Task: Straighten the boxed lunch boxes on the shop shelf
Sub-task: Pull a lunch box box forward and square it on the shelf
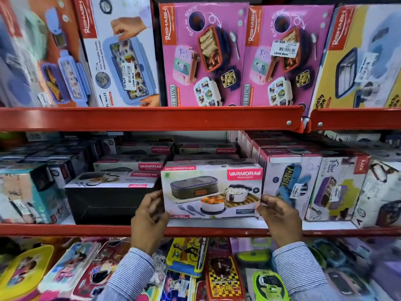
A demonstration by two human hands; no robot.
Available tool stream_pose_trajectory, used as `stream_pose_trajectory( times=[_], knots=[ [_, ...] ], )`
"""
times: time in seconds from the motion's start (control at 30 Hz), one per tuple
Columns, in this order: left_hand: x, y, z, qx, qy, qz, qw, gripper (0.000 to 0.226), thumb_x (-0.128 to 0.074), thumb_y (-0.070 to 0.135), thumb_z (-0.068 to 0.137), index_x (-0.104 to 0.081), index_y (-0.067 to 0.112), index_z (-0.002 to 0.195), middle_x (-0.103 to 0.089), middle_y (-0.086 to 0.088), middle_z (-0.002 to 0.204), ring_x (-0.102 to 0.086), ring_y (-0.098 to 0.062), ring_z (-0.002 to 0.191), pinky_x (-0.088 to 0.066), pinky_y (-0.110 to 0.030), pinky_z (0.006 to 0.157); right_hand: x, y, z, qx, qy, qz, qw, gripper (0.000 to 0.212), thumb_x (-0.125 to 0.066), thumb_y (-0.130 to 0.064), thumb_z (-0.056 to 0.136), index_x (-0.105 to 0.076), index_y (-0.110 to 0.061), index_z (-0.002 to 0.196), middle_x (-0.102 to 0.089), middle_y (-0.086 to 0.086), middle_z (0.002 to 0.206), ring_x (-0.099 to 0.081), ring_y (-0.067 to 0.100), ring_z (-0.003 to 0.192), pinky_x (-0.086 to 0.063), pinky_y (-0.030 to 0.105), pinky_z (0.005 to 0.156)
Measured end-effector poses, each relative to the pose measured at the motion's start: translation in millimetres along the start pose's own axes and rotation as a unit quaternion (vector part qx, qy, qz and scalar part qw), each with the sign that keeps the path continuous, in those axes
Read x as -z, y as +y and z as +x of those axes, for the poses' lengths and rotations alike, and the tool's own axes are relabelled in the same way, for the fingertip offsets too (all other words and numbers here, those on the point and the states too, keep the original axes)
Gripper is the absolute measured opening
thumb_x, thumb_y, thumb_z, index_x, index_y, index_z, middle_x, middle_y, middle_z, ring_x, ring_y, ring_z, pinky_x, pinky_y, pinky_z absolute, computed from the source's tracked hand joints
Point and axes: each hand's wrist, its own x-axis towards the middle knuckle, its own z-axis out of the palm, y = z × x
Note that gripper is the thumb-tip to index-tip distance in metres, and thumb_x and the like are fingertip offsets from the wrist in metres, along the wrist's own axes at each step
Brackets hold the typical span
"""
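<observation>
- Nearest: two striped sleeves come up from bottom edge, L sleeve point(128, 272) and R sleeve point(303, 270), both over the lowest shelf.
- Lowest shelf: loose kids' lunch boxes lying flat, e.g. yellow one point(26, 268) far left, checkered red one point(223, 279) mid, green one point(271, 285) just right of it. Edges blurry.
- Left hand point(149, 220) grips left end of the white lunch box carton point(211, 190); fingers curled round the edge, thumb on front face.
- Right hand point(280, 216) grips right end of same carton, fingers wrapped at lower right corner.
- Carton sits on middle shelf, front face toward camera, roughly level, near the red front rail point(65, 230). Can't tell if base rests on shelf or is lifted a bit.
- Just left of it: black box point(108, 203) with a flat white carton point(112, 180) on top, more same-brand cartons stacked behind.
- Just right: upright white carton w/ blue print point(290, 183), then purple-print carton point(338, 190), leaning slightly.
- Far left mid shelf: teal box point(28, 192), blurry.
- Behind: rows of dark boxes deeper in the shelf, detail not readable.
- Top shelf, behind upper red rail point(152, 119): tall cartons upright, orange point(43, 51), white/blue point(121, 51), two pink ones point(201, 55) and point(284, 55) side by side, touching, yellow point(360, 57) at right.
- Price stickers on white/blue, 2nd pink, and yellow cartons.
</observation>
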Motion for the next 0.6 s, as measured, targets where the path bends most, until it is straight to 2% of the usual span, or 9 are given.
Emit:
stream_pose_trajectory(
  times=[0.07,0.1,0.13,0.2,0.27,0.43,0.53,0.6],
  knots=[
    [-7.5,-4.1,-0.1,-0.002,0.004,0.021,1.0,0.05,-0.069,-0.004,0.08,-0.055,0.024,0.119,-0.073,0.001,0.116,-0.072,-0.005,0.096,-0.054,-0.009,0.08,-3.0,8.6,2.0,-0.007,0.007,-0.026,1.0,0.023,-0.077,-0.008,0.073,-0.07,-0.015,0.094,-0.071,-0.004,0.081,-0.065,-0.01,0.064,-0.05,0.005,0.061],
    [-12.2,-5.2,-0.7,0.002,0.003,0.029,1.0,0.049,-0.066,-0.006,0.081,-0.055,0.021,0.121,-0.073,-0.002,0.116,-0.071,-0.006,0.098,-0.051,-0.004,0.078,-4.3,11.8,1.7,-0.014,0.008,-0.037,0.999,0.023,-0.077,-0.008,0.073,-0.07,-0.015,0.093,-0.071,-0.004,0.08,-0.066,-0.006,0.065,-0.051,0.009,0.063],
    [-16.2,-6.4,-1.5,0.01,-0.001,0.033,0.999,0.048,-0.063,-0.007,0.082,-0.054,0.017,0.123,-0.072,-0.004,0.117,-0.07,-0.009,0.102,-0.051,-0.005,0.081,-5.3,15.6,1.5,-0.023,0.008,-0.05,0.998,0.022,-0.077,-0.009,0.073,-0.07,-0.015,0.093,-0.071,-0.004,0.08,-0.067,0.0,0.069,-0.055,0.018,0.068],
    [-22.4,-10.7,-3.1,0.017,-0.011,0.032,0.999,0.048,-0.059,-0.008,0.083,-0.051,0.012,0.126,-0.071,-0.009,0.118,-0.067,-0.016,0.109,-0.053,-0.02,0.093,-7.3,22.1,-0.3,-0.04,-0.004,-0.085,0.996,0.021,-0.077,-0.01,0.074,-0.07,-0.015,0.093,-0.072,-0.002,0.081,-0.067,0.008,0.073,-0.057,0.032,0.077],
    [-25.4,-15.3,-4.1,0.024,-0.025,0.04,0.999,0.048,-0.06,-0.007,0.084,-0.049,0.01,0.127,-0.069,-0.01,0.121,-0.066,-0.018,0.113,-0.051,-0.034,0.102,-9.7,27.6,-2.2,-0.039,-0.01,-0.122,0.992,0.022,-0.076,-0.011,0.074,-0.069,-0.016,0.094,-0.073,0.003,0.085,-0.066,0.011,0.072,-0.054,0.029,0.076],
    [-25.2,-17.2,-5.4,0.034,-0.047,0.057,0.997,0.056,-0.064,-0.003,0.084,-0.042,0.01,0.134,-0.06,-0.014,0.138,-0.059,-0.019,0.124,-0.045,-0.032,0.107,-13.1,30.9,-6.0,-0.019,0.0,-0.141,0.99,0.024,-0.075,-0.01,0.075,-0.067,-0.014,0.097,-0.073,0.004,0.09,-0.064,0.009,0.072,-0.041,0.01,0.059],
    [-17.6,-12.9,-8.5,0.04,-0.052,0.049,0.997,0.066,-0.068,-0.001,0.083,-0.039,0.01,0.142,-0.054,-0.01,0.145,-0.054,-0.018,0.13,-0.042,-0.032,0.111,-14.0,29.9,-11.1,-0.005,0.011,-0.122,0.992,0.031,-0.076,-0.011,0.074,-0.065,-0.012,0.103,-0.072,0.007,0.096,-0.066,0.02,0.084,-0.048,0.022,0.074],
    [-7.2,-9.4,-14.5,0.024,-0.051,0.045,0.997,0.066,-0.068,0.0,0.083,-0.041,0.012,0.142,-0.054,-0.005,0.144,-0.054,-0.014,0.129,-0.041,-0.027,0.109,-18.0,26.1,-21.4,0.039,0.057,-0.118,0.991,0.032,-0.075,-0.009,0.073,-0.064,-0.012,0.103,-0.069,0.008,0.098,-0.064,0.027,0.09,-0.049,0.032,0.082]
  ],
)
